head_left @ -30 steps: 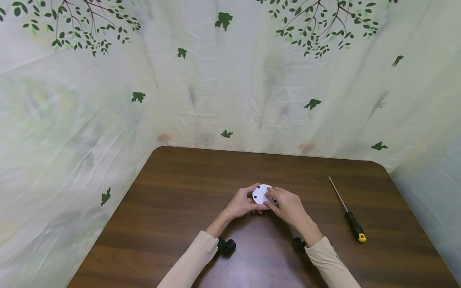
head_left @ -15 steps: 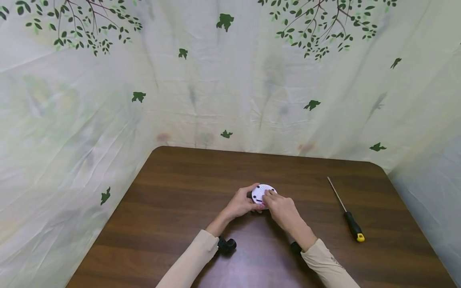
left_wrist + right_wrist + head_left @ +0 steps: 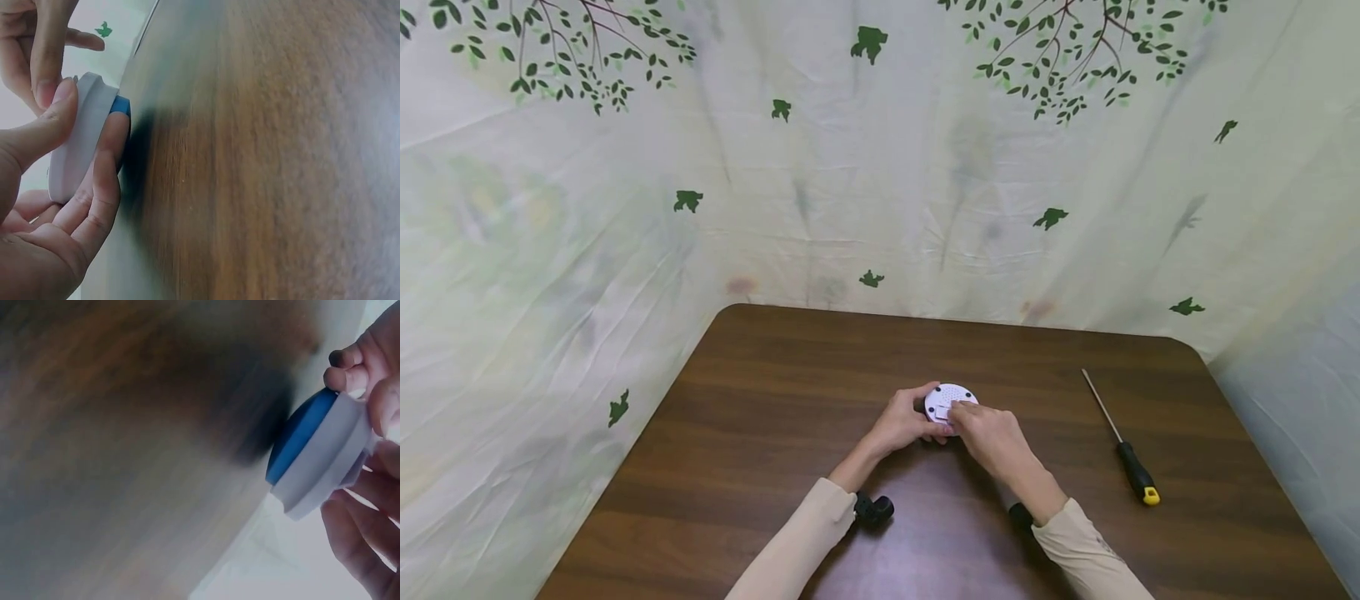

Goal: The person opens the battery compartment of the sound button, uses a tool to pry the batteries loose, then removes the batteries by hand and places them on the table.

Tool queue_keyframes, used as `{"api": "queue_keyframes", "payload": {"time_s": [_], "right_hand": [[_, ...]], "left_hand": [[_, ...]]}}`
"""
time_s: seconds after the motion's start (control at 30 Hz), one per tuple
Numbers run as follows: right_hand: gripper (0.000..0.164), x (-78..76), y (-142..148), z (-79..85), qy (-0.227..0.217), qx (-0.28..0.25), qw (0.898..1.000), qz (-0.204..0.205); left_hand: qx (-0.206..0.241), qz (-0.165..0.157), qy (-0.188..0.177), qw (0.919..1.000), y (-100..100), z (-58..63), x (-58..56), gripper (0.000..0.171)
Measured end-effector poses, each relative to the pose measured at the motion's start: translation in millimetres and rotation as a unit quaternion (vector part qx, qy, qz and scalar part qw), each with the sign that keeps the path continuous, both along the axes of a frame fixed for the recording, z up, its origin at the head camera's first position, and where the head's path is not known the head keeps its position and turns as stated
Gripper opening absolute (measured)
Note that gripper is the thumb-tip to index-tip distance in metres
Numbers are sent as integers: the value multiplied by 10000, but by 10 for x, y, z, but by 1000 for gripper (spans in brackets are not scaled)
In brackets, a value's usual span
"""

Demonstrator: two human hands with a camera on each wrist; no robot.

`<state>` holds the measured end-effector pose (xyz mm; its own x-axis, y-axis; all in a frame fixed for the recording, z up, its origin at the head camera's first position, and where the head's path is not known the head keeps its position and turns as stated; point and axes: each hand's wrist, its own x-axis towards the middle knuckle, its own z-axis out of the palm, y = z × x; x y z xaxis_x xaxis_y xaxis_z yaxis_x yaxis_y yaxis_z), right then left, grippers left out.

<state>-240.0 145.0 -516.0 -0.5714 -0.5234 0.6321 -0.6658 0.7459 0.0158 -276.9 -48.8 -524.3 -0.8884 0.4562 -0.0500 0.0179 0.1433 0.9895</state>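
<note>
My left hand [image 3: 901, 422] grips a round device [image 3: 950, 393] by its edge, tilted above the table. Its upward face is white, with small holes and dark round feet. The far side is a blue dome [image 3: 304, 434], seen in the right wrist view. Thumb and fingers of the left hand clasp the white rim [image 3: 84, 140] in the left wrist view. Bunched on the white face, my right hand [image 3: 991, 435] pinches what looks like a small white cover [image 3: 354, 473], which stands out from that face. The fingers partly hide the cover in the head view.
A screwdriver [image 3: 1121, 442] with a black and yellow handle lies to the right on the brown wooden table [image 3: 760, 400]. A leaf-patterned cloth [image 3: 917, 183] hangs behind the table. Black wrist cameras [image 3: 874, 511] sit under both wrists.
The right hand has shifted a little left and toward the body over the device's face. A pale rectangular piece now shows where a dark slot was half a second ago. The left hand stays still.
</note>
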Motion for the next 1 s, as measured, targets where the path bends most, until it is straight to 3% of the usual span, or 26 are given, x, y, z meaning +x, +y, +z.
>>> {"api": "queue_keyframes", "payload": {"time_s": [0.1, 0.4, 0.5, 0.7, 0.8, 1.0], "right_hand": [[4, 20, 1, 41, -312, 2, 9995, -19], [28, -6, 6, 194, -1183, -207, 9924, -264], [34, -55, 15, 262, -1874, -8, 9814, -429], [27, -153, 5, 441, -3230, 157, 9448, -536], [25, -186, -13, 491, -3497, 290, 9346, -578], [24, -213, -41, 526, -3657, 460, 9283, -496]], "left_hand": [[-102, 91, 10, 9999, -16, 14, 3, 84], [-227, 44, -54, 9997, -20, 37, -1, 86], [-328, 57, -6, 9994, -12, 44, -3, 85], [-758, 206, 315, 9964, 2, 65, 0, 87], [-888, 237, 445, 9948, 4, 67, -1, 88], [-905, 209, 473, 9945, -16, 71, 13, 90]]}}
